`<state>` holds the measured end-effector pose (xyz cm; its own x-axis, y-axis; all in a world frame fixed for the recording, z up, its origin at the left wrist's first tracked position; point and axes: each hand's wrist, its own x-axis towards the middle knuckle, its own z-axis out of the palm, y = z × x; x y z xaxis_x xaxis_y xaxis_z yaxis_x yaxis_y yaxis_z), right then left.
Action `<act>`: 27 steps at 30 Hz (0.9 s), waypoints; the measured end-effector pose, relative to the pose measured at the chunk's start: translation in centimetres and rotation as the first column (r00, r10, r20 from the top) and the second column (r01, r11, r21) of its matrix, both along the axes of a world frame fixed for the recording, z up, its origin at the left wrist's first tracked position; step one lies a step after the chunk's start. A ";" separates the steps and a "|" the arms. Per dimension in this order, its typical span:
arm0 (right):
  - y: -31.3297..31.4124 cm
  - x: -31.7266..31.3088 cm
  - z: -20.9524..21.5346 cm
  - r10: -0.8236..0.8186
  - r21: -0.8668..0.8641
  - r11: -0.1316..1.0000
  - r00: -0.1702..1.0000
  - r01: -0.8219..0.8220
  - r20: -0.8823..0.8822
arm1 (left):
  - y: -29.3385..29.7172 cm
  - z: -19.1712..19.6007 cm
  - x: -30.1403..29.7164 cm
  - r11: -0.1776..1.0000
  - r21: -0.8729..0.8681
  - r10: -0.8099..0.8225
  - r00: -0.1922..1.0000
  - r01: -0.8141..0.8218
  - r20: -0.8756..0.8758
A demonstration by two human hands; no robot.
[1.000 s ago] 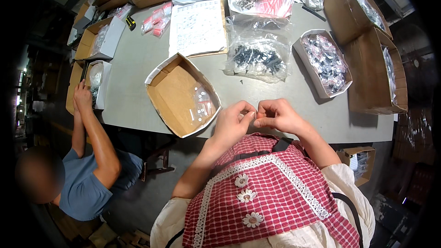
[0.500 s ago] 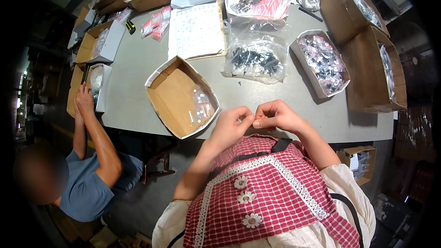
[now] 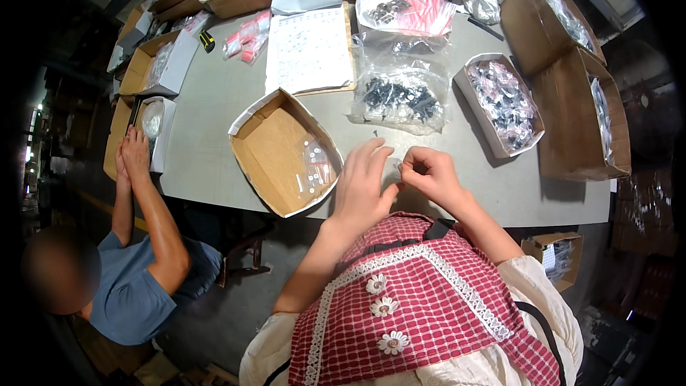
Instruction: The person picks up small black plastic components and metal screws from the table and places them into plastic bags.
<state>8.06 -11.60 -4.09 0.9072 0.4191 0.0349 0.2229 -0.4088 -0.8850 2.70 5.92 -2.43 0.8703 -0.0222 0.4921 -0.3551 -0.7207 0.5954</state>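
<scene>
My left hand point(image 3: 363, 182) is open above the table's near edge, its fingers stretched forward and slightly apart. Just right of it, my right hand point(image 3: 432, 175) pinches a small clear plastic bag point(image 3: 392, 166), which shows only faintly between the hands. To the left stands an open cardboard box point(image 3: 264, 150) with small clear bags point(image 3: 314, 164) of white pieces inside. Beyond my hands lies a large clear bag point(image 3: 400, 96) of black and white small parts. One loose dark piece point(image 3: 376, 133) rests on the table in front of it.
A white box point(image 3: 500, 107) full of filled small bags stands at right, beside tall cardboard boxes point(image 3: 572, 107). Papers on a clipboard point(image 3: 311, 50), red-striped bags point(image 3: 246, 36) and a yellow cutter point(image 3: 206, 41) lie farther back. A co-worker point(image 3: 143, 264) sits at left, hands at another box.
My hands were together, fingertips meeting. Now they have parted a little, and the left hand has opened and reached forward; the right stays pinched. The view has shifted slightly.
</scene>
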 end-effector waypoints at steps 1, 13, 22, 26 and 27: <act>-0.2 0.1 -0.6 0.013 0.080 0.997 0.995 -0.005 -0.097 | 0.0 0.0 0.2 1.000 -0.009 -0.026 0.999 0.027 0.021; 2.2 7.1 -3.9 0.227 -0.310 0.945 0.886 -0.101 0.404 | 0.3 -4.1 -0.1 0.998 -0.064 -0.029 0.986 0.019 -0.163; 2.4 4.1 -6.1 0.497 -0.630 0.768 0.726 -0.113 0.475 | 0.8 -4.8 -1.0 0.996 -0.070 -0.070 0.934 0.048 -0.351; -0.9 1.8 -5.8 0.472 -0.546 0.815 0.772 -0.197 0.426 | 0.4 -5.4 -0.9 0.996 -0.090 -0.059 0.923 0.026 -0.381; -1.5 1.5 -5.5 0.460 -0.520 0.827 0.789 -0.214 0.407 | 0.4 -5.5 -0.8 0.995 -0.096 -0.063 0.924 0.029 -0.376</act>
